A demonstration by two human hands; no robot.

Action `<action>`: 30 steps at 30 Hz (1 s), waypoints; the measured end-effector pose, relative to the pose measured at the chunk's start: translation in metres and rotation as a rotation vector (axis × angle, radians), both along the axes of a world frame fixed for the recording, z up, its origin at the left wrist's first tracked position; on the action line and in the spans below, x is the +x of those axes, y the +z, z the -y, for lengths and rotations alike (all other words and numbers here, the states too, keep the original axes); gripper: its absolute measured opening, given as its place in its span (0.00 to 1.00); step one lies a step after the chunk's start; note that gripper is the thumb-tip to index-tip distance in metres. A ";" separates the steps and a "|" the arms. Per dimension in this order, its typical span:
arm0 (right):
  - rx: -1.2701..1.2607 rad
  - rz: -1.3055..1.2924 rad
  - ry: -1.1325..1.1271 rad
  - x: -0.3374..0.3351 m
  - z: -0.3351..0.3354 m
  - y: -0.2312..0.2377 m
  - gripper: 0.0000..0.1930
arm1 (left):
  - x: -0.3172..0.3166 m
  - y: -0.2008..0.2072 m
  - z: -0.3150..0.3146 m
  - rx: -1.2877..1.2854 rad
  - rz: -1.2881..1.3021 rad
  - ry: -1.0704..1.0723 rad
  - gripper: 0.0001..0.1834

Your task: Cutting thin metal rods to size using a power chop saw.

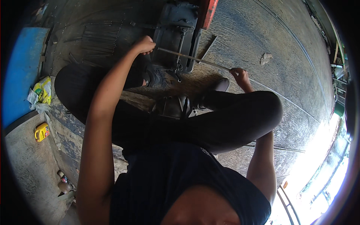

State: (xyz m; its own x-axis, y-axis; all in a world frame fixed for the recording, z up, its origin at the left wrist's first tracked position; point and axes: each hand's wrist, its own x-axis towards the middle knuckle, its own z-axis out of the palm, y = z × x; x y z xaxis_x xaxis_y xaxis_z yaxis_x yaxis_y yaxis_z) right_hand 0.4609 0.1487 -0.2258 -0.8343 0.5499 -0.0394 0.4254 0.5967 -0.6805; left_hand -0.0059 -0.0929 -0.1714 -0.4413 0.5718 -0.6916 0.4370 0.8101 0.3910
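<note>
A thin straight metal rod runs across a dark bench machine in front of me. My left hand is closed in a fist at the machine's left side, near the rod's left end; what it grips is hidden. My right hand pinches the rod's right end. I sit with my knees drawn up, dark shoes planted on the wooden floor below the machine.
A row of several thin rods lies on the floor left of the machine. An orange machine part stands at the top. A yellow bag and a yellow container lie at the left, by a blue surface. A pale scrap lies right.
</note>
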 end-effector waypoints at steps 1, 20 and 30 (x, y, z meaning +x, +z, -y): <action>0.020 0.020 -0.027 -0.002 -0.001 -0.008 0.10 | -0.001 0.003 -0.001 0.086 0.027 0.016 0.13; -0.088 0.443 -0.062 0.018 -0.075 -0.010 0.19 | 0.026 0.307 -0.100 1.356 -0.093 -0.033 0.39; -0.316 0.994 0.401 -0.061 -0.029 0.196 0.16 | 0.041 0.309 -0.143 0.866 -0.324 -0.168 0.41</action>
State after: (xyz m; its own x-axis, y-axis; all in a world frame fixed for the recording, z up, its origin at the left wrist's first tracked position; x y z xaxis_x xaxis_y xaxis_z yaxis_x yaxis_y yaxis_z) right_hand 0.4001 0.1774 -0.0295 -0.4686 0.0955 -0.8782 0.6802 0.6733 -0.2897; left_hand 0.0350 0.0497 0.1380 -0.4026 0.9036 0.1464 0.7146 0.2103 0.6671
